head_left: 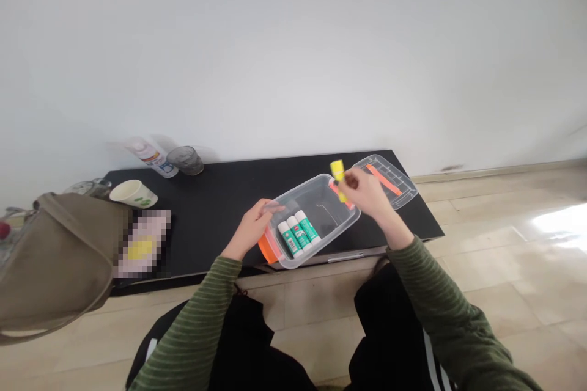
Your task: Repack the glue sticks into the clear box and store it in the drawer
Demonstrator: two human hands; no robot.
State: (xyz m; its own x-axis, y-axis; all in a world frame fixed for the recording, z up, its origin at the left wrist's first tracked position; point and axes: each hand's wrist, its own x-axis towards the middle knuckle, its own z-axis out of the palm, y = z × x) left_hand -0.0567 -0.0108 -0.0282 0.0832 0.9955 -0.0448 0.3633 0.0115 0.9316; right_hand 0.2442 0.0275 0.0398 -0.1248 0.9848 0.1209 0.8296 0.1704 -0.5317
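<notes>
Yellow stick (338, 175) is located above the right end of the box (307, 201). Its height over the rim cannot be told. The right hand (367, 190) holds it in a narrow pinch, thumb against fingertips, with its upper end projecting and tilted left. This grip probably suits a small, light part and allows easy turning.

The left hand (253, 226) is at the left end of the box, fingers bent over the rim. Whether they close on the wall cannot be told; the contact likely steadies the box on the table (220, 208).

Three glue sticks (299, 233) lie side by side in the left, near part of the box, white caps pointing far. Parallel placement presumably limits rolling.

The lid (398, 172) lies right of the box, on the far side, off the rim; the box top is therefore accessible.

Outward to the left, a paper cup (132, 194) leans near the bag (59, 256). Farther back, the can (153, 157) and the glass (186, 160) stand close to the wall (293, 61), apparently out of the working area.
</notes>
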